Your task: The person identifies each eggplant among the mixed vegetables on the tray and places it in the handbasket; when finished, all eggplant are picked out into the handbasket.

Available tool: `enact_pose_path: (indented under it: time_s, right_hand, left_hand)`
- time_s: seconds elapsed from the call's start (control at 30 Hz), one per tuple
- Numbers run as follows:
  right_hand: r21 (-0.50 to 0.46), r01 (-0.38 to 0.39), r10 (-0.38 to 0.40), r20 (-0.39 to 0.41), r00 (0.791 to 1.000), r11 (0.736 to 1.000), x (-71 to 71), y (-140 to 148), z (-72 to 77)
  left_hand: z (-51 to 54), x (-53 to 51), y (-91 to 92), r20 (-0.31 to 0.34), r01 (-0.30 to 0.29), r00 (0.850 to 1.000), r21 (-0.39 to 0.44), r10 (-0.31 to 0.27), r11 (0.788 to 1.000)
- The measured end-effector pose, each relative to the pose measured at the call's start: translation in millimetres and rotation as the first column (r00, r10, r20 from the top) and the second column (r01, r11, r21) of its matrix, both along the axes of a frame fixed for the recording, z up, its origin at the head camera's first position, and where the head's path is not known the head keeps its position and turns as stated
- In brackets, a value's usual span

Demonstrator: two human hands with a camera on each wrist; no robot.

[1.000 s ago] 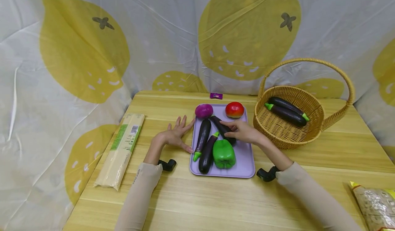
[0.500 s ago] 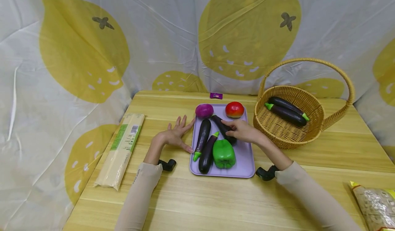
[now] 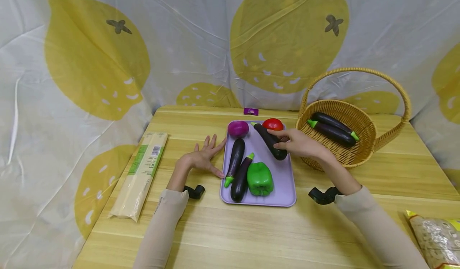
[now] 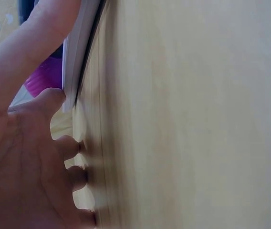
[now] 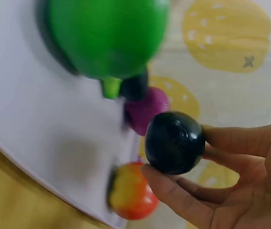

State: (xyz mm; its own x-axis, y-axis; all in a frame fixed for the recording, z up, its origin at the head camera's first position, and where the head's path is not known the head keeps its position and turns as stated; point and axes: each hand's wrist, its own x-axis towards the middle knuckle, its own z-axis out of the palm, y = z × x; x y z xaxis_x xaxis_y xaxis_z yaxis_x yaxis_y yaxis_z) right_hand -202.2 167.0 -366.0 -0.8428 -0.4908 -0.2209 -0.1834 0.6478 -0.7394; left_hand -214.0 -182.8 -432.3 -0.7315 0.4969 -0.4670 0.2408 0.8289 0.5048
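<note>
My right hand (image 3: pixel 300 143) pinches a dark eggplant (image 3: pixel 270 141) between thumb and fingers, raised over the lilac tray (image 3: pixel 280 189). In the right wrist view the blunt end of that eggplant (image 5: pixel 174 143) faces the camera. My left hand (image 3: pixel 203 157) is spread at the tray's left edge, thumb and forefinger touching the rim. On the tray lie two more eggplants (image 3: pixel 236 159), a green bell pepper (image 3: pixel 260 179), a purple onion (image 3: pixel 238 129) and a red tomato (image 3: pixel 273 124), partly hidden behind the held eggplant and right hand.
A wicker basket (image 3: pixel 305 143) with a tall handle stands right of the tray, holding two eggplants (image 3: pixel 332 135). A long pale packet (image 3: pixel 140 177) lies at the left. A small purple wrapper (image 3: pixel 250 111) is at the back; a bag (image 3: pixel 436 237) sits at the lower right.
My right hand has lifted the eggplant off the tray and carried it to the right, toward the basket. The left hand has stayed at the tray's edge.
</note>
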Motion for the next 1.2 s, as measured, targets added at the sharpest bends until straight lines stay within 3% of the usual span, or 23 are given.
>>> enact_pose_path:
  time_s: [0.43,0.63,0.9,1.2]
  right_hand:
    - [-0.046,0.039,-0.038,0.025,0.999,0.998,-1.8,62,47.3]
    - [0.022,0.044,-0.045,0.042,0.998,0.999,-7.1,93,58.5]
    - [0.046,0.022,-0.027,0.095,0.995,0.999,-17.8,132,61.0]
    - [0.067,-0.058,0.044,0.197,0.979,0.996,-29.7,160,47.0]
  left_hand:
    - [0.2,-1.7,0.6,0.004,0.005,1.0,-0.014,-0.005,1.0]
    - [1.0,-0.9,-0.5,0.005,0.003,1.0,-0.015,-0.002,1.0]
    - [1.0,-0.1,-0.6,0.004,-0.001,1.0,-0.004,0.001,1.0]
    - [1.4,0.0,-1.0,0.008,0.002,1.0,-0.007,-0.002,1.0]
